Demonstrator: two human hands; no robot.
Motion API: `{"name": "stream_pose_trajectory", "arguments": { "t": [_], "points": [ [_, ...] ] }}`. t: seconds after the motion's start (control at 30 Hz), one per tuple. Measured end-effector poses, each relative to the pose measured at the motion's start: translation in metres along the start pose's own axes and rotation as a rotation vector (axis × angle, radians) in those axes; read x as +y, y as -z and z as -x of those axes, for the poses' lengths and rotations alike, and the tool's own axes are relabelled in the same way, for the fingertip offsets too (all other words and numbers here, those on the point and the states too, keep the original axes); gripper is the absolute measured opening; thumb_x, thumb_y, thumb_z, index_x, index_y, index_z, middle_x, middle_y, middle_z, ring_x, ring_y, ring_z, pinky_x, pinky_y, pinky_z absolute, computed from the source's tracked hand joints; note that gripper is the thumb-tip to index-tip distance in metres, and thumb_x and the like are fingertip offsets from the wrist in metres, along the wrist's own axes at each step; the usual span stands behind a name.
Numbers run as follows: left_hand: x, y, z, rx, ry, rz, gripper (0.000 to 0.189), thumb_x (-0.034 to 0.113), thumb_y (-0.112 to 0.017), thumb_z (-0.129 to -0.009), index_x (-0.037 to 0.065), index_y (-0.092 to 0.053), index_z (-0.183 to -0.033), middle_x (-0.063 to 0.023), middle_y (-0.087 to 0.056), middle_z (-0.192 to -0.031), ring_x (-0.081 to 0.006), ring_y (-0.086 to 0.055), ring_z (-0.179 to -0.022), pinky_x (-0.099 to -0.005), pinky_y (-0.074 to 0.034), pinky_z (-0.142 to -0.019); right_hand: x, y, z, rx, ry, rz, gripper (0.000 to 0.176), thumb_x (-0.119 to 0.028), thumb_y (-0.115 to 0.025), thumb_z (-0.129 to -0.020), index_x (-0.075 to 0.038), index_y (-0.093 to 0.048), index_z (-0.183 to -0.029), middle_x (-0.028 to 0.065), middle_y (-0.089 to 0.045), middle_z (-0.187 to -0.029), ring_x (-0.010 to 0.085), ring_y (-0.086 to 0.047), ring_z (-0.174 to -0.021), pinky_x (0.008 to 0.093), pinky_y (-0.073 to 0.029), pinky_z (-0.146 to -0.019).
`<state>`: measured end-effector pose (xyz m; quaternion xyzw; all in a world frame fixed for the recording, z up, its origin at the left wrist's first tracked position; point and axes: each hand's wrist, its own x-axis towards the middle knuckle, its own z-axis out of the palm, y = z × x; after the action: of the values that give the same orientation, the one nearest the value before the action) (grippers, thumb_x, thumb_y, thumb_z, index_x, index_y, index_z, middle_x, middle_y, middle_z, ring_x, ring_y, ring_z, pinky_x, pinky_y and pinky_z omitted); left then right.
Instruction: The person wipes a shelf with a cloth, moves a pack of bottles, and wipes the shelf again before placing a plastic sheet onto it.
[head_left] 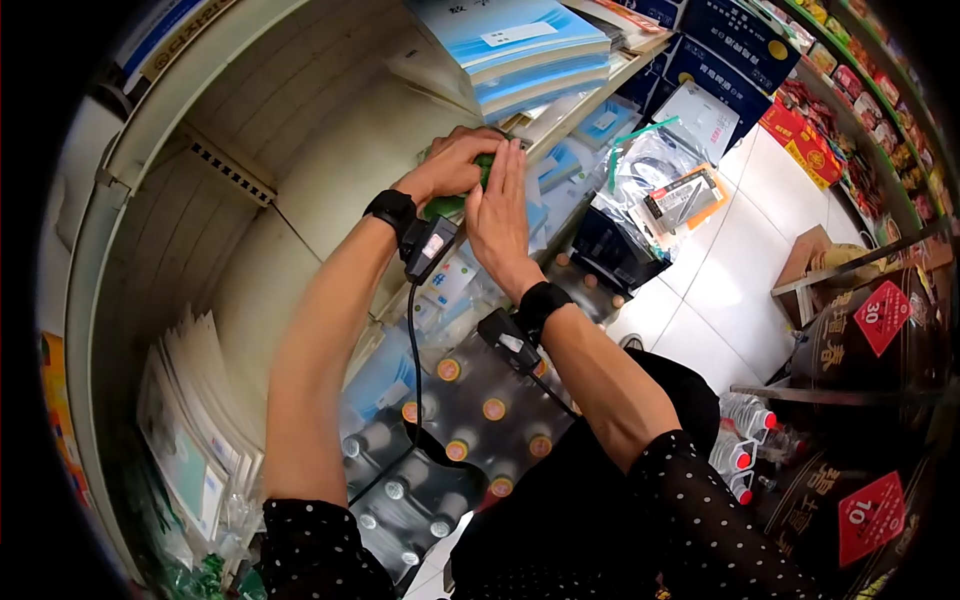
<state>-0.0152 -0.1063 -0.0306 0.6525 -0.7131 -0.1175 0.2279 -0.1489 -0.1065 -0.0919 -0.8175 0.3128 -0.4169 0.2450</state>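
Observation:
Both hands meet at the front edge of a beige shelf [330,185], just below a stack of blue-covered books [520,60]. My left hand [455,162] is closed around a green cloth [445,206], parts of which show beneath and beside the fingers. My right hand [502,205] lies against it with its fingers stretched out and pressed together, touching the cloth near the fingertips. Each wrist wears a black band with a small cabled device. The cloth's far part is hidden under the hands.
Upright papers [190,430] stand at the shelf's left end. Wrapped bottles [490,410] sit below the shelf edge. Plastic-bagged items [660,180] lie on a dark box at right. Large dark jars [860,320] and water bottles [745,430] stand farther right.

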Motion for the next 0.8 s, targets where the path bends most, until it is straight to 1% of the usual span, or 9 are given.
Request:
{"name": "stream_pose_trajectory", "arguments": {
  "t": [0.2,0.3,0.4,0.5,0.6,0.63,0.73,0.77,0.8],
  "points": [
    [-0.011,-0.014,-0.005,0.051,0.041,0.127,0.042,-0.001,-0.051,-0.077,0.009,-0.065,-0.116,-0.0125,-0.062,-0.122,-0.0325,-0.054,-0.115,-0.0406,-0.042,-0.097,0.021,0.026,-0.004,-0.200,0.091,-0.179,0.075,-0.021,-0.054,-0.091,0.002,-0.013,-0.149,0.0263,-0.017,-0.154,0.0392,-0.018,-0.143,0.0416,-0.026,-0.114],
    [0.001,-0.008,-0.005,0.053,0.051,0.083,0.048,-0.005,-0.046,-0.074,0.009,-0.066,-0.114,-0.0122,-0.063,-0.120,-0.0327,-0.056,-0.111,-0.0401,-0.043,-0.096,0.034,0.044,0.003,-0.262,-0.064,-0.361,0.073,-0.022,-0.060,-0.089,-0.003,-0.022,-0.148,0.0238,-0.029,-0.150,0.0364,-0.034,-0.137,0.0403,-0.040,-0.104],
    [0.005,-0.009,-0.005,0.072,0.083,0.015,0.051,-0.005,-0.044,-0.071,0.014,-0.068,-0.111,-0.0098,-0.064,-0.118,-0.0317,-0.058,-0.108,-0.0399,-0.045,-0.092,0.030,0.065,0.011,-0.387,-0.221,-0.279,0.061,-0.019,-0.059,-0.088,-0.006,-0.036,-0.143,0.0273,-0.044,-0.139,0.0363,-0.048,-0.127,0.0419,-0.040,-0.102],
    [0.005,-0.006,-0.008,0.041,0.096,0.013,0.049,0.000,-0.047,-0.071,0.022,-0.071,-0.108,-0.0062,-0.066,-0.117,-0.0308,-0.060,-0.107,-0.0411,-0.048,-0.086,0.046,0.062,0.030,-0.526,-0.284,-0.292,0.049,-0.019,-0.061,-0.088,-0.007,-0.049,-0.134,0.0242,-0.056,-0.127,0.0344,-0.061,-0.106,0.0410,-0.048,-0.089],
    [0.006,-0.003,-0.006,-0.007,0.102,-0.003,0.046,-0.002,-0.049,-0.071,0.019,-0.071,-0.106,-0.0089,-0.067,-0.111,-0.0313,-0.061,-0.104,-0.0400,-0.048,-0.087,0.056,0.070,0.046,-0.410,-0.197,-0.376,0.045,-0.021,-0.062,-0.088,-0.005,-0.053,-0.129,0.0241,-0.059,-0.121,0.0267,-0.065,-0.094,0.0370,-0.051,-0.079],
    [0.008,-0.001,-0.002,-0.011,0.115,-0.010,0.045,-0.003,-0.049,-0.071,0.017,-0.071,-0.104,-0.0104,-0.068,-0.107,-0.0313,-0.061,-0.103,-0.0391,-0.047,-0.089,0.052,0.085,0.046,-0.496,-0.390,-0.540,0.045,-0.022,-0.062,-0.089,-0.002,-0.053,-0.129,0.0229,-0.062,-0.115,0.0194,-0.064,-0.085,0.0336,-0.051,-0.071],
    [0.007,0.007,0.016,-0.056,0.142,-0.040,0.041,-0.002,-0.051,-0.070,0.016,-0.074,-0.099,-0.0140,-0.069,-0.103,-0.0335,-0.063,-0.099,-0.0383,-0.049,-0.086,0.050,0.119,0.039,-0.612,-0.405,-0.451,0.043,-0.022,-0.061,-0.090,0.001,-0.056,-0.125,0.0207,-0.063,-0.109,0.0158,-0.063,-0.082,0.0315,-0.051,-0.066],
    [0.005,0.011,0.023,-0.081,0.141,-0.044,0.040,-0.002,-0.051,-0.069,0.016,-0.074,-0.097,-0.0144,-0.069,-0.101,-0.0335,-0.064,-0.099,-0.0380,-0.049,-0.086,0.049,0.128,0.039,-0.618,-0.406,-0.441,0.040,-0.021,-0.058,-0.094,-0.001,-0.055,-0.129,0.0061,-0.067,-0.097,0.0118,-0.058,-0.083,0.0261,-0.045,-0.069],
    [0.006,0.015,0.031,-0.107,0.143,-0.050,0.039,-0.003,-0.052,-0.069,0.015,-0.074,-0.096,-0.0148,-0.070,-0.100,-0.0335,-0.064,-0.099,-0.0377,-0.049,-0.085,0.050,0.135,0.041,-0.594,-0.488,-0.518,0.038,-0.020,-0.057,-0.094,-0.001,-0.056,-0.127,0.0076,-0.066,-0.101,0.0130,-0.059,-0.087,0.0270,-0.046,-0.072]
  ]
}}
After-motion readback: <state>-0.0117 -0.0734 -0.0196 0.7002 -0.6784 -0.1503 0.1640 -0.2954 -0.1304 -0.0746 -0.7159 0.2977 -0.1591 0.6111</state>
